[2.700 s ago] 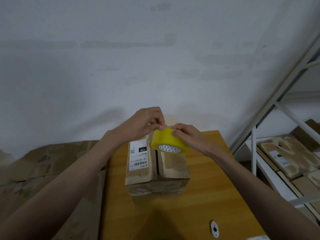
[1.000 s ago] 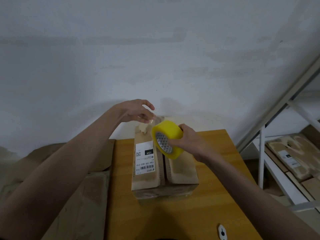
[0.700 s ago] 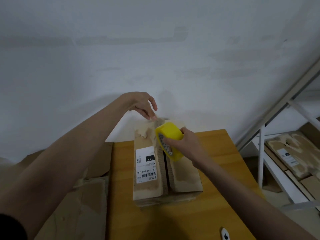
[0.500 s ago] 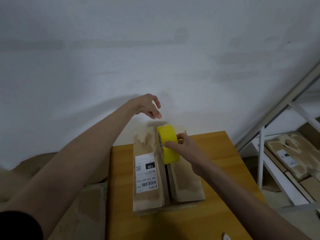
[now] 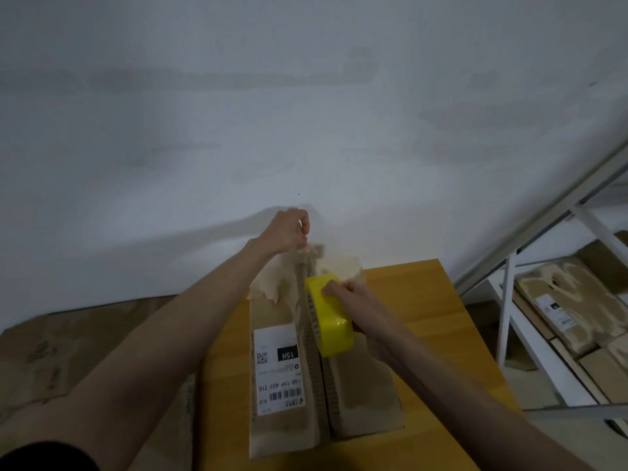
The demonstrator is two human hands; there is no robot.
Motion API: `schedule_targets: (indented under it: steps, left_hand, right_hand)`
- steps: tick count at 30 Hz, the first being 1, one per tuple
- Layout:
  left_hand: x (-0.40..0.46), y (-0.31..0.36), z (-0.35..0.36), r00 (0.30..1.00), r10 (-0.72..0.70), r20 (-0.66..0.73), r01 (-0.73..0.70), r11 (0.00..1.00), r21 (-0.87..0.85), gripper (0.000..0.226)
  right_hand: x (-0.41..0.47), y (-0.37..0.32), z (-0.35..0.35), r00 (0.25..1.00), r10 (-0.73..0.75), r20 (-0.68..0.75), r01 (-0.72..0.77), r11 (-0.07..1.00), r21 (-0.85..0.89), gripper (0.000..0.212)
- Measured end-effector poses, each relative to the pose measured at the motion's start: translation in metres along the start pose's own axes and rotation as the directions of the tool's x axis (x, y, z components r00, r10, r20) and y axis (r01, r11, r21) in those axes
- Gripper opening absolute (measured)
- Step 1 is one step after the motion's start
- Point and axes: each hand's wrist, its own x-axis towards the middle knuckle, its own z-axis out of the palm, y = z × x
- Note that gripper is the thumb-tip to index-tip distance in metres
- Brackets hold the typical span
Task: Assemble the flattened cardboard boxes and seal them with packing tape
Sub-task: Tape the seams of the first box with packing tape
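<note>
Brown corrugated cardboard box (image 5: 360, 396) lies on the orange-yellow wooden table (image 5: 428, 300), its two top flaps closed and meeting along a centre seam that runs away from the camera. A white shipping label with a barcode (image 5: 278, 368) sits on the left flap. The right hand (image 5: 356, 302) grips the bright yellow roll of packing tape (image 5: 329, 317), fingers curled over its outer band, and holds it on edge over the seam, about halfway along the box. The left hand (image 5: 289, 231) reaches past the box's far end, its fingertips pinched together just above the cardboard; whether they hold the clear tape end I cannot tell. To the right stands a white metal shelf rack (image 5: 509, 321) carrying flattened cardboard boxes (image 5: 571, 307). More flat brown cardboard sheets (image 5: 51, 362) lie left of the table, below the white wall (image 5: 306, 113).
</note>
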Motion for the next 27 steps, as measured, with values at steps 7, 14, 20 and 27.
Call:
schedule_targets:
  steps: [7, 14, 20, 27]
  left_hand:
    - [0.004, -0.016, 0.012, 0.999, -0.040, -0.012, 0.041, 0.999, 0.021, 0.032]
    - [0.014, -0.028, 0.024, 0.999, -0.039, 0.003, 0.039, 0.999, 0.035, 0.033]
    - [0.009, -0.041, 0.034, 0.999, -0.042, 0.010, 0.040, 0.992, 0.123, 0.030]
    - [-0.002, -0.052, 0.032, 0.990, 0.142, 0.022, -0.143, 0.973, 0.181, 0.011]
  right_hand:
    - [0.009, 0.000, -0.002, 0.996, 0.026, 0.082, -0.023, 0.999, -0.033, 0.039]
    - [0.015, 0.002, -0.007, 0.995, 0.052, 0.083, -0.050, 0.998, -0.024, 0.033]
    - [0.014, 0.000, -0.008, 0.994, 0.051, 0.096, -0.050, 0.999, -0.013, 0.031]
    - [0.007, 0.006, -0.006, 0.994, -0.011, 0.111, 0.015, 0.999, -0.035, 0.022]
